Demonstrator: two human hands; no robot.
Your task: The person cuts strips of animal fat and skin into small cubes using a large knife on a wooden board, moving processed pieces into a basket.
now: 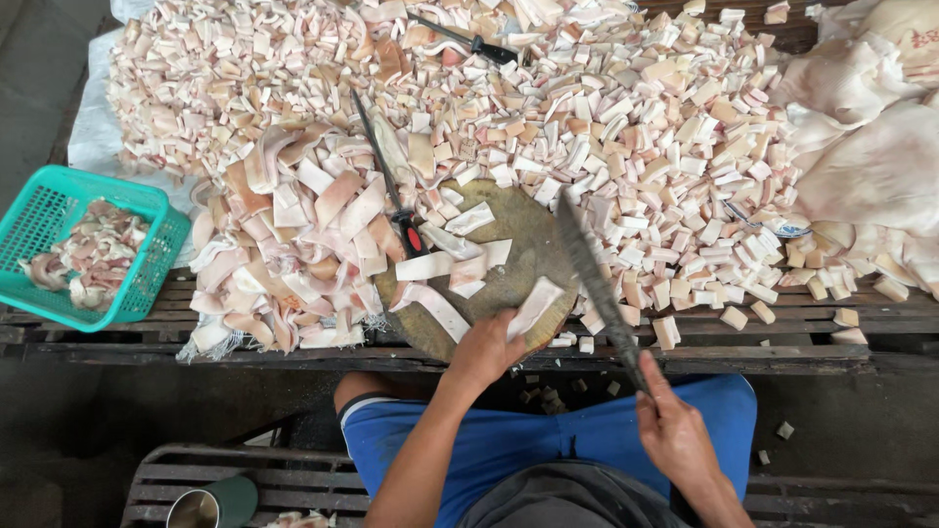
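Observation:
My left hand [486,350] rests at the near edge of a round wooden chopping block [523,256] and grips a pale strip of pork skin [536,306]. More strips [445,264] lie on the block's left half. My right hand [672,430] is closed on the handle of a long dark cleaver [594,279], whose blade angles up over the block's right edge. A second knife with a red and black handle [391,186] lies at the block's upper left.
A large heap of cut skin cubes [626,117] covers the slatted wooden bench. Uncut strips [293,244] pile at left, big skin slabs [871,147] at right. A green basket [83,244] holds scraps. A third knife [469,41] lies at top. A metal cup [201,506] stands below.

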